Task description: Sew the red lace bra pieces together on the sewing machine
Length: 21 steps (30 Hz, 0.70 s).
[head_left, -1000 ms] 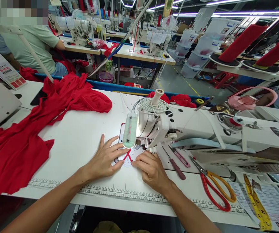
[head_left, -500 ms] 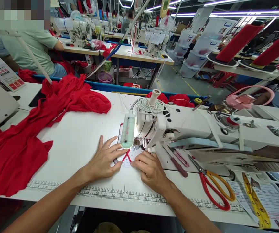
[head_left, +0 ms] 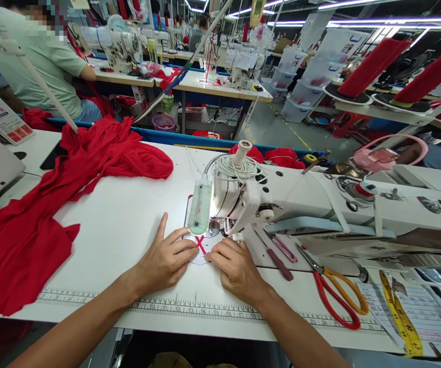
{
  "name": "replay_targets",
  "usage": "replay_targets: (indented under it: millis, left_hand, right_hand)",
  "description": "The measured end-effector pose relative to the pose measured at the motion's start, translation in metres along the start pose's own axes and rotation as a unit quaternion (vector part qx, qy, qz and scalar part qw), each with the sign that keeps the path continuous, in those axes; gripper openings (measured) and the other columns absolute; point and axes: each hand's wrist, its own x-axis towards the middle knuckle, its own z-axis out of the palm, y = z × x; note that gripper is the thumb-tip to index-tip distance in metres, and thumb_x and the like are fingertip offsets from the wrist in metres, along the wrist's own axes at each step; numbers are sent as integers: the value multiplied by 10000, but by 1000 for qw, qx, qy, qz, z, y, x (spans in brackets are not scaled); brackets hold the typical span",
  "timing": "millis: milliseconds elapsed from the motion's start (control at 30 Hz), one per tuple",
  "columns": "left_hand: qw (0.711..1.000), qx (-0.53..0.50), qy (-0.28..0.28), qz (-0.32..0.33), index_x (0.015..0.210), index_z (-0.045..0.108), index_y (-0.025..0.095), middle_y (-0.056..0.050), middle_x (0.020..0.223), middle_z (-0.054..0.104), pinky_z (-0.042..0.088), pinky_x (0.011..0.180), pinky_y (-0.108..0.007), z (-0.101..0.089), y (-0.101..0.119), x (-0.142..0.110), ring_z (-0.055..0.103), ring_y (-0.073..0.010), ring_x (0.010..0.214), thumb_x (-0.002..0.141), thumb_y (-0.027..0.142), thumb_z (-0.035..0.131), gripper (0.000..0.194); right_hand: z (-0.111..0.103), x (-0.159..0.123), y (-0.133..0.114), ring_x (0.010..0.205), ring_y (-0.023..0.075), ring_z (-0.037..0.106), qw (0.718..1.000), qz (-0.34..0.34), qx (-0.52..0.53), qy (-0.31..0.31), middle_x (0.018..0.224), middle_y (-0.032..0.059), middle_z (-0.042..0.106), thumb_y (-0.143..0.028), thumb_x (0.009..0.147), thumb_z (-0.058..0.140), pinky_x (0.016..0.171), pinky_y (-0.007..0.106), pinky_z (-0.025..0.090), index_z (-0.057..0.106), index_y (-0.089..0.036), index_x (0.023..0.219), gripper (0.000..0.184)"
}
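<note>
Two narrow red fabric strips (head_left: 200, 243) cross in an X on the plate in front of the sewing machine (head_left: 239, 204), close to its presser foot. My left hand (head_left: 168, 259) lies to their left, fingertips closed on the end of one strip; one finger sticks out to the side. On the right, my right hand (head_left: 237, 266) has curled fingers pinching the other strip's end. A pale green lamp cover (head_left: 200, 207) hangs over the spot and hides part of the work and a left fingertip.
Right of my right hand lie a seam ripper (head_left: 279, 263), purple snips (head_left: 284, 248), scissors (head_left: 339, 291) and a yellow tape measure (head_left: 400, 319). Red fabric (head_left: 63, 204) is heaped at the left. A printed ruler (head_left: 182, 306) runs along the table's front edge. A co-worker (head_left: 40, 66) sits beyond.
My left fingers have drawn together and moved slightly toward the strips, which now cross in a clearer X. My right hand stays nearly in place. The view has shifted slightly.
</note>
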Motion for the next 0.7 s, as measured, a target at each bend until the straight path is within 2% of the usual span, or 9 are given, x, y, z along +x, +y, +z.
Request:
replay_targets:
  millis: [167, 400, 700]
  left_hand:
    - [1000, 27, 0, 11, 1148, 674, 182, -54, 1085, 744, -8, 1192, -725, 2, 1, 0, 583, -306, 1235, 888, 57, 505, 335]
    - [1000, 18, 1, 5, 1135, 677, 195, -41, 1080, 750, -25, 1194, -718, 4, 1, -1, 581, -299, 1251, 894, 64, 508, 322]
    - [999, 33, -18, 6, 1073, 687, 191, -65, 1232, 718, -35, 1180, -738, 6, 1, -1, 526, -334, 1331, 889, 65, 517, 280]
  right_hand:
    - [-1, 4, 2, 721, 143, 467, 998, -27, -57, -2, 823, -2, 599, 78, 811, 451, 725, 318, 272, 684, -228, 1089, 475]
    - [2, 3, -1, 742, 151, 475, 989, -57, -135, 22, 798, 6, 609, -4, 927, 500, 769, 325, 299, 685, -205, 1091, 319]
    - [1, 2, -3, 751, 152, 492, 992, -35, -125, 4, 822, 12, 614, 16, 921, 468, 782, 327, 313, 684, -200, 1126, 367]
